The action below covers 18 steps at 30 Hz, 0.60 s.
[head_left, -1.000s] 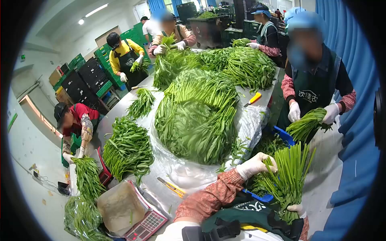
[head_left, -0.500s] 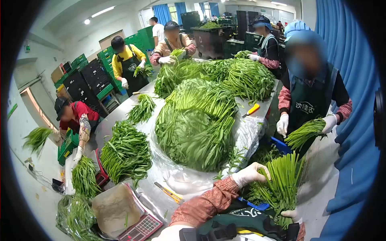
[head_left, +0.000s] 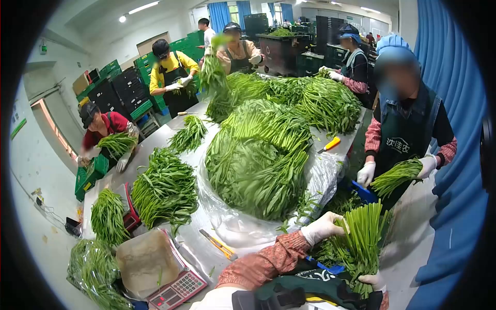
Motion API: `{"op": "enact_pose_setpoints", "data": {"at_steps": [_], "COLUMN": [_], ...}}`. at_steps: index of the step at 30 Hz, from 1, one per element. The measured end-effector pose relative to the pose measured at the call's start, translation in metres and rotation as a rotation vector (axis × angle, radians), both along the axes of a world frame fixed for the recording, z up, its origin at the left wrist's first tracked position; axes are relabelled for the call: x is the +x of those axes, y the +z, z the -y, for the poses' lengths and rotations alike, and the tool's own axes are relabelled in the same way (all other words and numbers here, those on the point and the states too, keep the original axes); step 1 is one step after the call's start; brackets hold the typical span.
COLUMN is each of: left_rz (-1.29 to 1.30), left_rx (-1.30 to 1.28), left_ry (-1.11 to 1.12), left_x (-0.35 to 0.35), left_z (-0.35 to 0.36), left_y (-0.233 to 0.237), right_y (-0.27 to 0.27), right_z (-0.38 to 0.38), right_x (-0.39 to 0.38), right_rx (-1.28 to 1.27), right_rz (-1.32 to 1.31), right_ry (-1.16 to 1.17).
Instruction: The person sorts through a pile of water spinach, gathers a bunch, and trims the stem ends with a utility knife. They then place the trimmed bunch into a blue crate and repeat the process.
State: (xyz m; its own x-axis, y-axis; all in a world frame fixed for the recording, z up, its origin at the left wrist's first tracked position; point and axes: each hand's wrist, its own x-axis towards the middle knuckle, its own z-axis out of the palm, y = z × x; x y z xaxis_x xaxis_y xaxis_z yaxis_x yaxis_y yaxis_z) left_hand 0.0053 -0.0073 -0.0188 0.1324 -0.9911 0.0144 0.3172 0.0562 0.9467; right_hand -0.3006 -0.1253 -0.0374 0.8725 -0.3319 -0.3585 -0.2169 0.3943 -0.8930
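My left hand point(head_left: 324, 230), in a white glove, pinches the cut-stem side of a bunch of water spinach point(head_left: 360, 235). The bunch stands upright in front of my apron, stems up and leaves down. Lower on it, my gloved right hand point(head_left: 374, 281) is closed around the leafy part; some of its fingers are hidden by leaves. Just behind the bunch are loose leaves point(head_left: 338, 203) and a blue edge point(head_left: 363, 191) of something partly covered. A large heap of water spinach point(head_left: 258, 160) lies on clear plastic sheeting point(head_left: 232, 219) beyond my left arm.
A yellow cutter point(head_left: 218, 245) and a pink-edged scale point(head_left: 178, 290) with a tray lie left of my arm. Another yellow-handled knife point(head_left: 329, 144) is beyond the heap. A bagged bunch point(head_left: 95, 274) sits at lower left. A co-worker point(head_left: 400, 119) stands close on the right; others surround the table.
My hands stay on the bunch, almost unmoved. The co-worker in red has brought a bunch inward over the green crate. A co-worker at the back has lifted a bunch higher. The view shifts slightly.
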Motion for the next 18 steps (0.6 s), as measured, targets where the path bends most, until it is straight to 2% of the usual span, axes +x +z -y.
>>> {"op": "enact_pose_setpoints", "data": {"at_steps": [5, 7, 9, 10, 11, 13, 15, 17, 18], "left_rz": [-0.062, -0.071, -0.117, -0.148, -0.248, -0.165, -0.146, -0.077, -0.068], "left_rx": [-0.013, -0.029, 0.035, 0.075, 0.105, 0.019, 0.079, 0.12, 0.186], "left_ry": [0.021, 0.161, 0.356, 0.402, 0.355, 0.53, 0.571, 0.618, 0.59], "left_x": [0.004, 0.016, 0.029, 0.038, 0.051, 0.051, 0.052, 0.052, 0.054], "left_z": [0.001, 0.002, -0.013, -0.017, -0.018, -0.022, -0.024, -0.017, -0.008], "left_y": [-0.006, -0.015, 0.008, 0.009, -0.005, 0.009, 0.014, 0.003, -0.017], "right_y": [-0.009, -0.009, -0.012, -0.015, -0.016, -0.022, -0.025, -0.025, -0.005], "right_z": [0.006, 0.009, 0.013, 0.016, 0.018, 0.027, 0.032, 0.033, 0.02], "right_x": [-0.001, -0.004, -0.007, -0.005, -0.009, -0.013, -0.018, -0.017, -0.005], "right_rx": [0.003, -0.01, 0.032, 0.082, 0.144, 0.333, 0.517, 0.56, 0.453], "right_rz": [0.005, -0.012, 0.011, 0.026, 0.056, 0.135, 0.228, 0.278, 0.276], "right_ry": [-0.002, -0.01, -0.013, -0.016, -0.016, -0.001, 0.042, 0.046, -0.027]}}
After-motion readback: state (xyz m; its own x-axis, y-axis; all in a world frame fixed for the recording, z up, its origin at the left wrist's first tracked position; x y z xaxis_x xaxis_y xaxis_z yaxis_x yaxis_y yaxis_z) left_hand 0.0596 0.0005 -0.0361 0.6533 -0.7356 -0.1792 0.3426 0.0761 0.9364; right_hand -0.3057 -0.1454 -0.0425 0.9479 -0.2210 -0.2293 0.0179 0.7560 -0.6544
